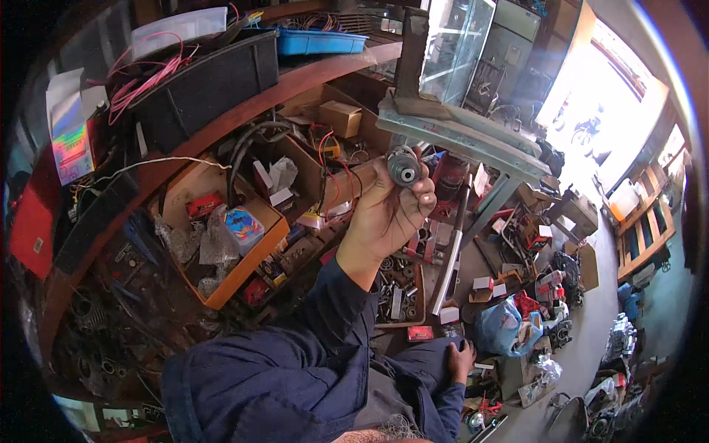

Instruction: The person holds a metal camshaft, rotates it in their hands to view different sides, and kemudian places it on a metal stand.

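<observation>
The left hand [402, 196] is holding a round, ribbed metal part [405, 168], with the thumb and curled fingers closing around its sides. The part is sitting at the top of the grip, above the palm; its long axis is running roughly toward the viewer, with the bored end facing the camera. Taking the metal beam [465, 136] as the landmark, the part is showing just below and beside its left end; whether the two are touching, I cannot tell. The right hand [461, 358] is lying well below the beam, near the knee, so the left is the nearer one; whether the right is gripping anything, I cannot tell.

Outward from there, the beam's lower edge is bordering the grip on the right, and a long pipe [452, 251] is slanting down below the beam. A tray [422, 299] of small metal pieces is lying farther below it. Left of the beam, beyond the wrist, a cardboard box [255, 272] is presenting its raised edge. Well to the beam's lower right, grey floor [591, 343] is showing between the scattered goods.
</observation>
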Demonstrator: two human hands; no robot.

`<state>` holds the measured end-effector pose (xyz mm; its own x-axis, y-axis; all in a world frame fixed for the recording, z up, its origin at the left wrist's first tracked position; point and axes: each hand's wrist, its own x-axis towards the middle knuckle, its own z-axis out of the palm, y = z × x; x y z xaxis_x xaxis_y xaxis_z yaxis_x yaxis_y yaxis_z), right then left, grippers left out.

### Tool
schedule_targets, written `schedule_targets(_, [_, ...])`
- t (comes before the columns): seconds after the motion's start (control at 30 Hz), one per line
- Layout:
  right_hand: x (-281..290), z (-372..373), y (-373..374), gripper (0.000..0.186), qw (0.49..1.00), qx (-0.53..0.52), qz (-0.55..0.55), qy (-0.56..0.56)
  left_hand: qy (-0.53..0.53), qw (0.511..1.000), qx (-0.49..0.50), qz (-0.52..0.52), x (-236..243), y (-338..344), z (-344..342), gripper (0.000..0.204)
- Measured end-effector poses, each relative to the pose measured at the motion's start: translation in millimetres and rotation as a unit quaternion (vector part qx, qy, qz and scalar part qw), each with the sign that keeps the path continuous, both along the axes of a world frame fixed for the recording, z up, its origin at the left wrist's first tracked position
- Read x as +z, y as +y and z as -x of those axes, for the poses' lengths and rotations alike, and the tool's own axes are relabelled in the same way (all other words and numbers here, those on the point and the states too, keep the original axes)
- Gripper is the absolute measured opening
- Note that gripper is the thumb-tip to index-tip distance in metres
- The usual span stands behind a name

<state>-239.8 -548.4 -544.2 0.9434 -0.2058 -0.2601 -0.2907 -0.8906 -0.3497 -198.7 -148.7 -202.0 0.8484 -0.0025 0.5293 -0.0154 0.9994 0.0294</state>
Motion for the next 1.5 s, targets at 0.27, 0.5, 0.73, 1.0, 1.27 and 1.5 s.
schedule_targets(0.27, [3,2,-1,0.07,1.0,-0.011,-0.015,0.002,0.032,0.999,0.032,-0.019,5,2,20,0.067])
schedule_targets(0.5, [14,5,1,0.067,0.999,-0.029,-0.019,-0.007,0.043,0.975,0.192,-0.106,6,-2,26,0.058])
schedule_targets(0.73, [6,4,0,0.068,1.0,-0.019,-0.013,-0.015,0.075,0.888,0.418,-0.176,-3,-11,22,0.05])
schedule_targets(1.0, [-4,3,-8,0.068,1.0,-0.011,-0.013,-0.022,0.037,0.955,0.28,-0.088,1,-11,33,0.024])
schedule_targets(1.27, [-7,2,-10,0.069,1.0,-0.006,-0.016,-0.025,0.111,0.942,0.292,-0.123,8,-9,41,0.035])
schedule_targets(1.5, [5,1,-1,0.066,1.0,-0.019,-0.008,-0.012,0.041,0.969,0.224,-0.09,7,-8,47,0.034])
